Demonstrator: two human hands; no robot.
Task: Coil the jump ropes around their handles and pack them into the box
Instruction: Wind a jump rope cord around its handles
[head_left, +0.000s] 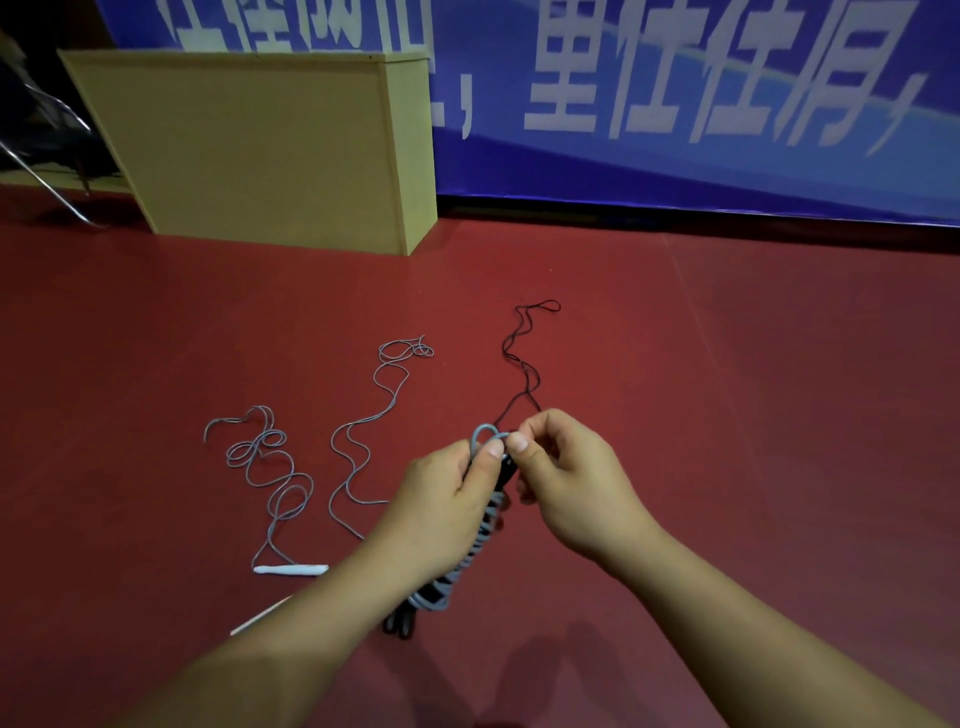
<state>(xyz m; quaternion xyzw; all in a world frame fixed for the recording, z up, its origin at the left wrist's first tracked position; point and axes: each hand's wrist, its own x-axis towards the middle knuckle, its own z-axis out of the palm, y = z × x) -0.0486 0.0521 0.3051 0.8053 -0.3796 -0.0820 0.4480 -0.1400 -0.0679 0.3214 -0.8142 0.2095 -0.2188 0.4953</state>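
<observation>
1. Hands at centre of frame, lower-middle. Left hand (447, 499) is wrapped around black handles (399, 621), fingers curled on the bundle, thumb up near the top end.
2. Right hand (566, 478): thumb and forefinger pinch a small loop of grey rope (485, 434) at the top of the bundle, just beside the left thumb. Remaining fingers curled; cannot tell if they touch anything else.
3. Grey rope coils run in close turns down the handles, from approx. the left palm to near the bottom ends. Handle tips stick out below the coils, lower centre.
4. Black rope (522, 364) trails from behind the right-hand fingers up toward centre of frame, wavy, ending in a narrow loop on the red floor (727, 389). Which handle it joins: cannot tell.
5. Second grey rope (363, 436) lies loose on the floor, left of centre, w/ curls at its far end; its near end passes behind the left hand.
6. Third grey rope (270, 467) lies further left, tangled in loops, running to a white handle (291, 570) flat on the floor. Another pale handle (260, 616) shows partly, lower left, beside the left forearm.
7. Box (260, 150): tan, upper left of frame, standing on the floor, well apart from the hands. Interior not visible.
8. Blue banner (675, 104) w/ white characters fills upper right.
</observation>
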